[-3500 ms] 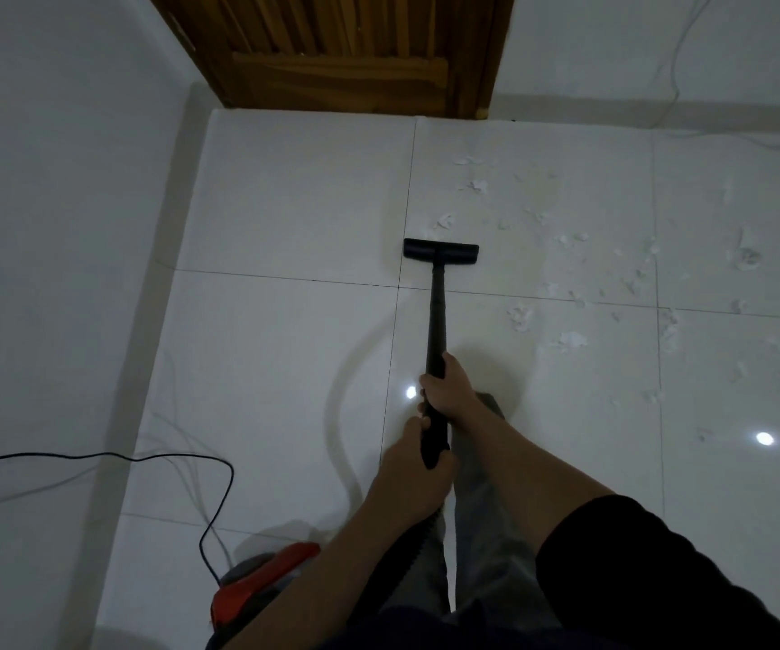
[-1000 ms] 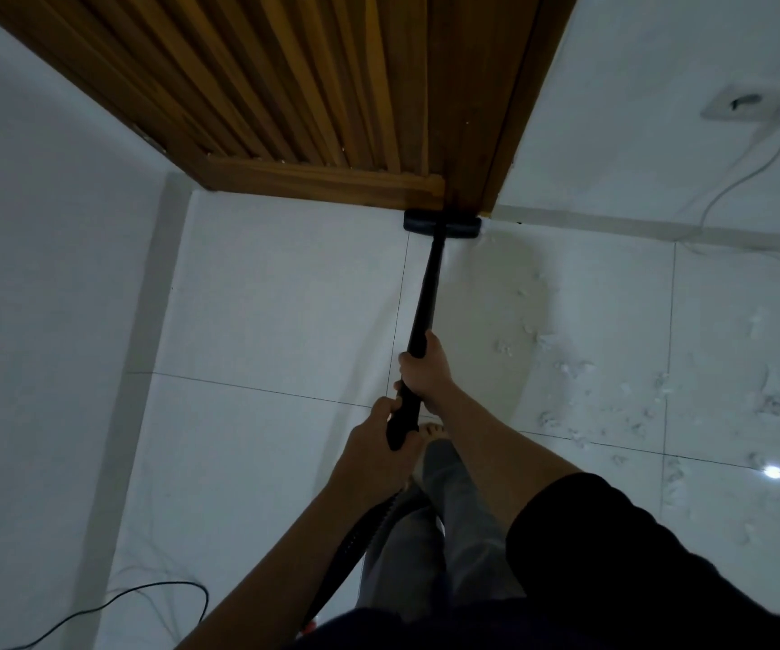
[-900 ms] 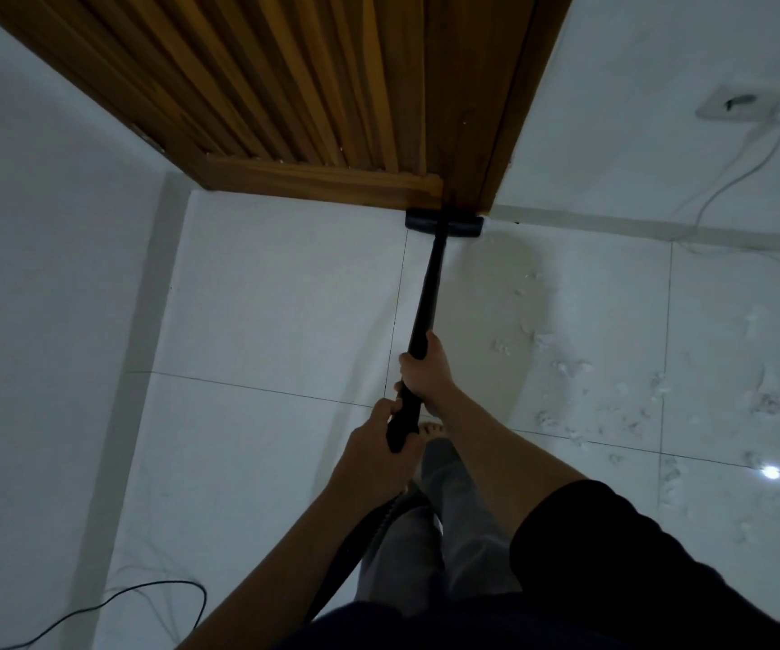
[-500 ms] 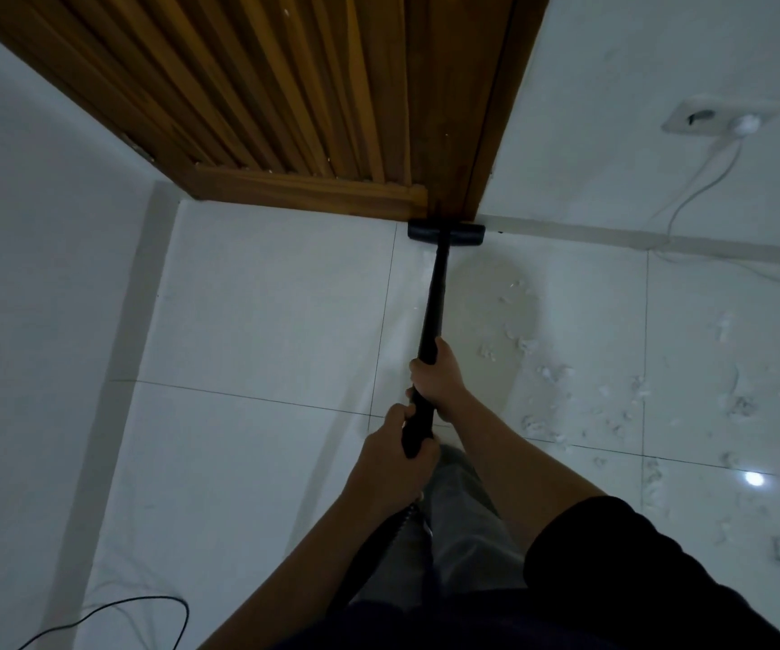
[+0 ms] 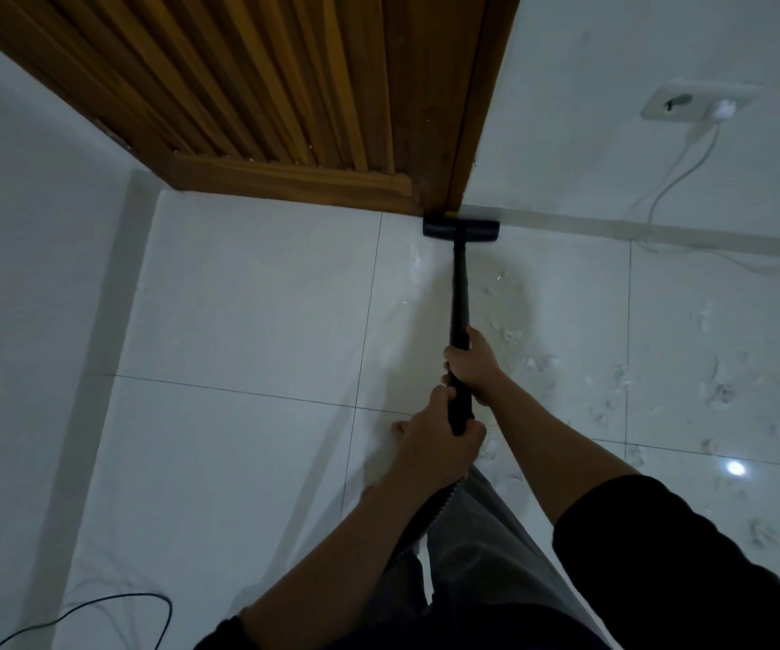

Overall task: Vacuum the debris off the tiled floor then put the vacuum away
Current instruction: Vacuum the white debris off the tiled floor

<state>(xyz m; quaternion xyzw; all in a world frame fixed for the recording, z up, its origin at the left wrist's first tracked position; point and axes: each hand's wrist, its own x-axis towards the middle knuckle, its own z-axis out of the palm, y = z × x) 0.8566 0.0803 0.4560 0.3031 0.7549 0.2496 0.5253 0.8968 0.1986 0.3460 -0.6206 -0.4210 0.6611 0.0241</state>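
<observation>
Both hands grip the black vacuum wand (image 5: pixel 459 293). My right hand (image 5: pixel 474 368) holds it higher up the tube and my left hand (image 5: pixel 439 438) clasps its near end, where the ribbed hose (image 5: pixel 425 518) runs down toward me. The flat black floor nozzle (image 5: pixel 461 228) rests on the white tiled floor (image 5: pixel 256 297), against the foot of the wooden door frame. White scraps of debris (image 5: pixel 613 382) lie scattered over the tiles to the right of the wand. The vacuum's body is out of view.
A slatted wooden door (image 5: pixel 285 96) fills the top. White walls stand left and right of it. A wall socket (image 5: pixel 692 103) holds a white plug with a cable trailing to the floor. A black power cord (image 5: pixel 111 607) loops at bottom left. My bare foot (image 5: pixel 399 429) shows beside my left hand.
The nozzle went from mid-floor up to the door frame, and stayed there over the last second. The view has shifted slightly, and my hands keep the same grip.
</observation>
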